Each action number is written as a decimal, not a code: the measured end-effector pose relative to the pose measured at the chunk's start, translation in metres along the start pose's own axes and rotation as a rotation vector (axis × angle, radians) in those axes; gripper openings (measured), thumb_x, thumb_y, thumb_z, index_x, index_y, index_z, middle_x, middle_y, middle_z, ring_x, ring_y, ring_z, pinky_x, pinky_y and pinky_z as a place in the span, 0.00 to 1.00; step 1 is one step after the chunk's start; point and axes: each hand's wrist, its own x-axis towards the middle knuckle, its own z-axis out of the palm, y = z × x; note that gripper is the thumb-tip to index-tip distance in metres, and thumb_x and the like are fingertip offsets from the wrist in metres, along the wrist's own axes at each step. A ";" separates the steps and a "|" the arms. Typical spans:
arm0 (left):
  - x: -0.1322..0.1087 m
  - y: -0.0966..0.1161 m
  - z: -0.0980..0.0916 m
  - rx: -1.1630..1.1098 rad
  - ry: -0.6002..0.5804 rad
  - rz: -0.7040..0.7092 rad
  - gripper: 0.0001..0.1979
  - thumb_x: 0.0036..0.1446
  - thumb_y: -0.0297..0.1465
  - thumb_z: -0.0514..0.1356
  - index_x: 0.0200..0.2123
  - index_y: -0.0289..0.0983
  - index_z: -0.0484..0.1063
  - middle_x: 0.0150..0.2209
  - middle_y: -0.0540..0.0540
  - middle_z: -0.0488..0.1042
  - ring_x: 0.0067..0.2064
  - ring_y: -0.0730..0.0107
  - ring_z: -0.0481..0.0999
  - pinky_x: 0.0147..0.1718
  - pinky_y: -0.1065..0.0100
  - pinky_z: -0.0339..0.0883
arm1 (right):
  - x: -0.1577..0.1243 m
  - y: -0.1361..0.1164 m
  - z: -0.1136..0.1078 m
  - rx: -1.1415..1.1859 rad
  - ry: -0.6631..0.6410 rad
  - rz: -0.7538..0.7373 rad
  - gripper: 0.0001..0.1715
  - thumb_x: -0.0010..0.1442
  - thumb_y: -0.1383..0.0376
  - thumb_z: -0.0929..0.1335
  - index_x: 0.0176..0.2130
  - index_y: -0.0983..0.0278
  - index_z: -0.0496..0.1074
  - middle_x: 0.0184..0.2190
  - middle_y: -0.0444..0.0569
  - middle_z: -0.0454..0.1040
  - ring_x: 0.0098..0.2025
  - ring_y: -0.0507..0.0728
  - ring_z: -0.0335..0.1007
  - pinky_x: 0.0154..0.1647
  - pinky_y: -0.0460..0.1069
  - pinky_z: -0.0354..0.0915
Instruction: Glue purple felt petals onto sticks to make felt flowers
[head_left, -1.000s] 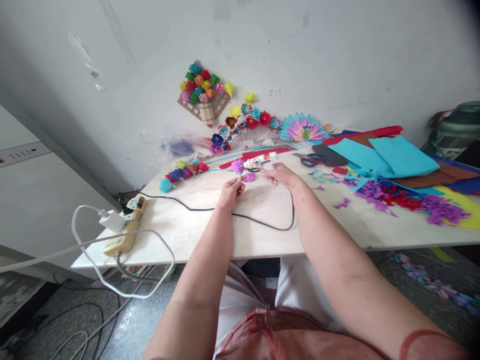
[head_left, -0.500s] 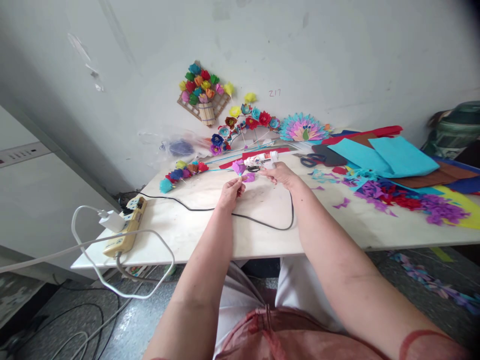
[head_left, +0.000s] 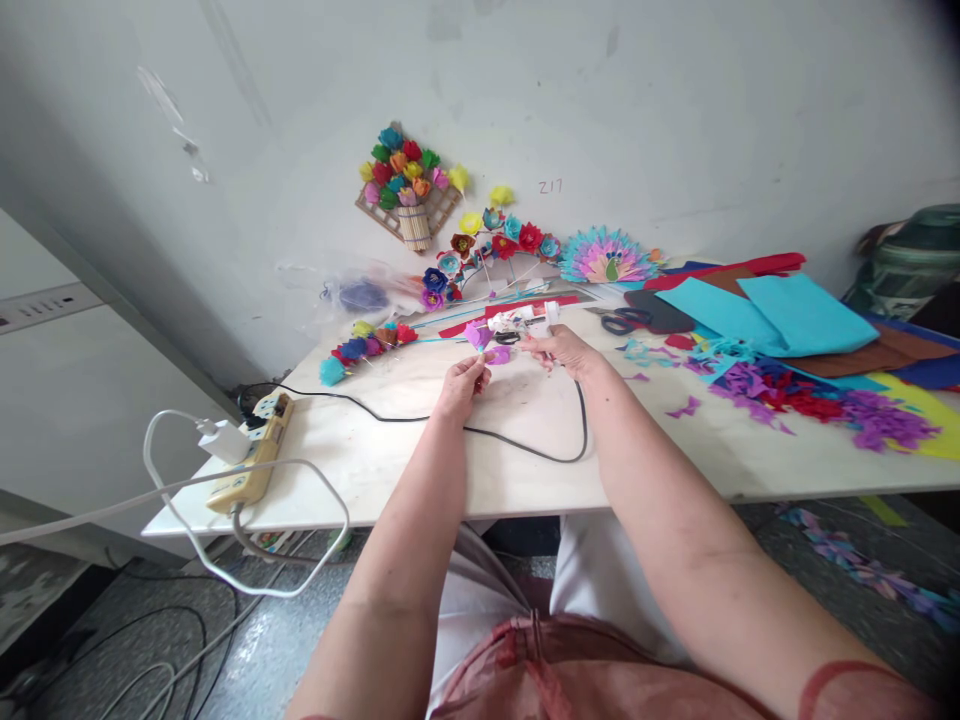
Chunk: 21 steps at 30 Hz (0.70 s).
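Note:
My left hand [head_left: 466, 387] pinches the stem of a purple paper flower [head_left: 477, 334], which it holds upright just above the table. In my right hand [head_left: 556, 350] is a white glue gun [head_left: 521, 319], its fingers wrapped round the handle. The gun's nozzle points left and meets the flower's side; whether it touches a petal I cannot tell. A loose purple paper petal [head_left: 498, 355] shows just right of my left fingers. Behind the glue gun lies a small pair of black-handled scissors [head_left: 508, 338], partly covered.
A black cord [head_left: 525, 446] loops across the table [head_left: 525, 490] from my right hand to a power strip [head_left: 259, 455] at left. Finished flowers [head_left: 365, 347] lie back left. Dark scissors [head_left: 626, 320], purple and red scraps [head_left: 810, 395] and blue sheets [head_left: 806, 312] cover the right side.
The glue gun and my right hand have shifted very slightly to the right. My left hand and the flower stay almost where they were.

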 end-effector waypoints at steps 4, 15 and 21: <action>-0.001 0.001 0.001 0.001 -0.008 0.008 0.21 0.47 0.42 0.61 0.38 0.32 0.73 0.18 0.52 0.62 0.18 0.82 0.56 0.19 0.73 0.46 | 0.001 0.003 0.001 -0.007 -0.040 0.019 0.20 0.41 0.57 0.74 0.21 0.67 0.63 0.12 0.39 0.59 0.12 0.44 0.50 0.11 0.43 0.47; -0.001 0.002 0.002 0.005 -0.025 0.018 0.20 0.48 0.41 0.60 0.39 0.32 0.73 0.19 0.53 0.63 0.18 0.83 0.56 0.18 0.74 0.47 | 0.003 0.008 0.000 0.024 0.011 0.078 0.21 0.39 0.57 0.74 0.22 0.67 0.63 0.11 0.39 0.59 0.11 0.44 0.50 0.11 0.43 0.46; 0.000 0.001 0.001 -0.010 -0.028 0.021 0.20 0.48 0.41 0.60 0.39 0.32 0.73 0.18 0.53 0.62 0.18 0.83 0.56 0.18 0.75 0.48 | 0.005 0.011 -0.004 0.105 0.032 0.062 0.20 0.38 0.58 0.75 0.22 0.67 0.64 0.12 0.39 0.59 0.12 0.44 0.50 0.10 0.43 0.46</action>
